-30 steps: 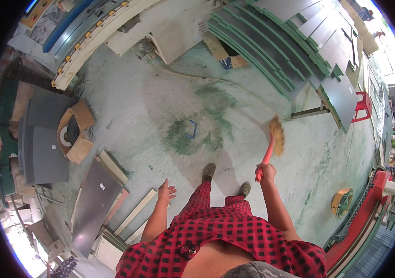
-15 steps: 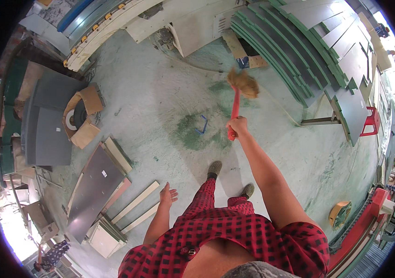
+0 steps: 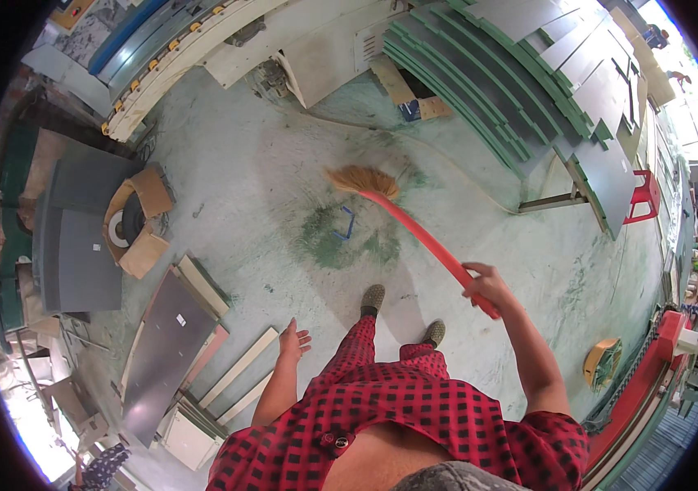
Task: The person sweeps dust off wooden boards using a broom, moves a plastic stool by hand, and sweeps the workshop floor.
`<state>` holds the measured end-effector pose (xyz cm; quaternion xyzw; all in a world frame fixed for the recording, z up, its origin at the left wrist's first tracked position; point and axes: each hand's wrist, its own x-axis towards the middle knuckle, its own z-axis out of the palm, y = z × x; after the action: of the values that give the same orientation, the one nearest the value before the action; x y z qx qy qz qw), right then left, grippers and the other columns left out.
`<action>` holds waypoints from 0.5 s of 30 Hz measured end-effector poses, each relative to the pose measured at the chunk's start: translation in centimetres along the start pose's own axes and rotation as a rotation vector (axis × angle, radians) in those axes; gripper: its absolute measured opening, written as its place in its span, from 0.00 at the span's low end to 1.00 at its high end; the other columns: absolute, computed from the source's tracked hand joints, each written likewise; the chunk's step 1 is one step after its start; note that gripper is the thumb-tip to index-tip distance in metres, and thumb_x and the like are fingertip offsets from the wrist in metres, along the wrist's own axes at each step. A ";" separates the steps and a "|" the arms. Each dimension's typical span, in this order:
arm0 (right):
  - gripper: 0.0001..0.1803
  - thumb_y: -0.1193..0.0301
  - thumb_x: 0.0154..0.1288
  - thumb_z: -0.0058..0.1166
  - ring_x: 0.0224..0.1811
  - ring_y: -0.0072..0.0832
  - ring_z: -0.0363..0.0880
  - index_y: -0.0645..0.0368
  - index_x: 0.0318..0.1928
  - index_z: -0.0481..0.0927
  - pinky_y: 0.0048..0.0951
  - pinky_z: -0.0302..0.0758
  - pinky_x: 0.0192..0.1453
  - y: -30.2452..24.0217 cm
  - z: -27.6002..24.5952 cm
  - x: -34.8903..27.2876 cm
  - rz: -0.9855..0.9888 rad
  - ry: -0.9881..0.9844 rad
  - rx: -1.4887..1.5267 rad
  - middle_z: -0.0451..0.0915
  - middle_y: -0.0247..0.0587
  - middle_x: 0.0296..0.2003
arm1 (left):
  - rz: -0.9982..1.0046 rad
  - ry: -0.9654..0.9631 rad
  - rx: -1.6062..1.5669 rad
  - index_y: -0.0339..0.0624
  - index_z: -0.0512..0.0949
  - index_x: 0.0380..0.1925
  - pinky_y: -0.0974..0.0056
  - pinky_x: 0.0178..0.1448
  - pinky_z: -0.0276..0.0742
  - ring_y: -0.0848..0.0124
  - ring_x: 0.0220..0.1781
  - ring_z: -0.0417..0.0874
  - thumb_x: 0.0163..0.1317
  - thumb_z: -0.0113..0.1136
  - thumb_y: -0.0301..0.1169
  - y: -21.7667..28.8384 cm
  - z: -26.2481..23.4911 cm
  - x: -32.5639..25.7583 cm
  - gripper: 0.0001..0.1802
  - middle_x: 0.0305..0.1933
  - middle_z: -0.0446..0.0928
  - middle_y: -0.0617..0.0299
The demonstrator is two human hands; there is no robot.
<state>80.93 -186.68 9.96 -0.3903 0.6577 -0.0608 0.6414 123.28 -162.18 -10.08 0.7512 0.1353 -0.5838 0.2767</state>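
Green dust pile and blue scrap beside broom

A workshop: stacked green panels, metal sheets, concrete floor.

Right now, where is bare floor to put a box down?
Bare floor lies between the green dust patch and the open cardboard box, and right of the broom toward the red stool. Crowded: the boards by the left hand.

The right hand covers the broom handle inside its grip; the bristles beyond it blur.
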 end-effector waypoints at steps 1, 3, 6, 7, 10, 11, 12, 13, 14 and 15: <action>0.34 0.82 0.36 0.54 0.13 0.25 0.71 0.63 0.53 0.69 0.26 0.68 0.15 0.5 -0.2 -1.3 -0.002 0.003 0.008 0.74 0.44 0.21 | 0.019 -0.020 -0.003 0.49 0.59 0.57 0.47 0.42 0.70 0.58 0.40 0.76 0.57 0.46 0.55 0.3 0.3 0.0 0.32 0.43 0.72 0.53; 0.34 0.82 0.36 0.54 0.13 0.25 0.71 0.65 0.53 0.68 0.26 0.68 0.15 1.5 -0.4 -2.8 -0.029 0.032 0.102 0.74 0.45 0.22 | 0.024 -0.022 0.030 0.49 0.58 0.57 0.48 0.42 0.71 0.59 0.40 0.76 0.57 0.46 0.55 1.0 0.7 0.1 0.32 0.43 0.72 0.53; 0.35 0.82 0.37 0.54 0.13 0.26 0.71 0.67 0.53 0.67 0.27 0.68 0.15 2.0 -0.3 0.3 -0.124 0.107 0.045 0.74 0.44 0.20 | 0.030 -0.028 0.080 0.49 0.58 0.57 0.48 0.42 0.71 0.59 0.40 0.76 0.57 0.45 0.55 1.8 1.4 -0.1 0.32 0.43 0.72 0.53; 0.35 0.82 0.37 0.54 0.13 0.27 0.70 0.67 0.54 0.66 0.27 0.68 0.15 1.7 -0.2 2.2 -0.124 0.133 0.054 0.73 0.43 0.20 | 0.029 -0.028 0.095 0.49 0.58 0.57 0.49 0.42 0.71 0.59 0.40 0.76 0.57 0.45 0.55 2.1 1.8 -0.1 0.32 0.43 0.72 0.53; 0.27 0.81 0.37 0.54 0.12 0.28 0.70 0.68 0.46 0.72 0.28 0.68 0.14 -0.1 1.3 9.2 -0.156 0.201 0.201 0.72 0.42 0.17 | 0.054 -0.059 0.068 0.49 0.58 0.58 0.49 0.42 0.71 0.59 0.40 0.76 0.57 0.45 0.55 2.4 2.6 -0.8 0.33 0.43 0.72 0.54; 0.20 0.81 0.37 0.54 0.11 0.28 0.70 0.68 0.39 0.73 0.29 0.67 0.14 -0.4 2.0 12.4 -0.156 0.202 0.217 0.72 0.42 0.16 | 0.058 -0.054 0.072 0.49 0.58 0.58 0.49 0.42 0.71 0.59 0.40 0.76 0.57 0.45 0.55 2.4 3.0 -1.0 0.33 0.43 0.72 0.54; 0.14 0.80 0.37 0.54 0.11 0.29 0.69 0.67 0.31 0.74 0.29 0.67 0.14 -0.9 2.7 14.9 -0.154 0.200 0.230 0.72 0.41 0.15 | 0.062 -0.067 0.069 0.49 0.57 0.58 0.49 0.42 0.71 0.59 0.40 0.76 0.57 0.45 0.55 2.3 3.2 -1.1 0.33 0.43 0.72 0.53; 0.11 0.80 0.36 0.55 0.11 0.30 0.70 0.67 0.27 0.72 0.31 0.67 0.14 -2.3 4.3 15.9 -0.124 0.153 0.170 0.71 0.42 0.15 | 0.062 -0.069 0.056 0.49 0.57 0.58 0.49 0.42 0.71 0.59 0.40 0.76 0.57 0.45 0.55 1.9 2.8 -1.3 0.33 0.43 0.72 0.53; 0.09 0.79 0.35 0.55 0.11 0.31 0.70 0.66 0.22 0.70 0.32 0.67 0.15 -3.4 6.0 16.3 -0.093 0.108 0.108 0.71 0.43 0.14 | 0.058 -0.054 0.048 0.49 0.57 0.58 0.49 0.42 0.71 0.59 0.40 0.76 0.57 0.45 0.55 1.5 2.2 -1.3 0.33 0.43 0.72 0.53; 0.09 0.79 0.35 0.55 0.11 0.31 0.70 0.66 0.22 0.70 0.32 0.67 0.15 -3.4 7.3 16.6 -0.092 0.100 0.105 0.71 0.43 0.14 | 0.067 -0.067 0.030 0.48 0.57 0.58 0.49 0.42 0.71 0.59 0.40 0.76 0.57 0.45 0.55 1.2 1.9 -1.3 0.33 0.43 0.72 0.52</action>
<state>90.99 -195.72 -2.53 -0.3824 0.6662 -0.1442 0.6238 121.95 -164.06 -8.82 0.7396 0.0918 -0.6008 0.2891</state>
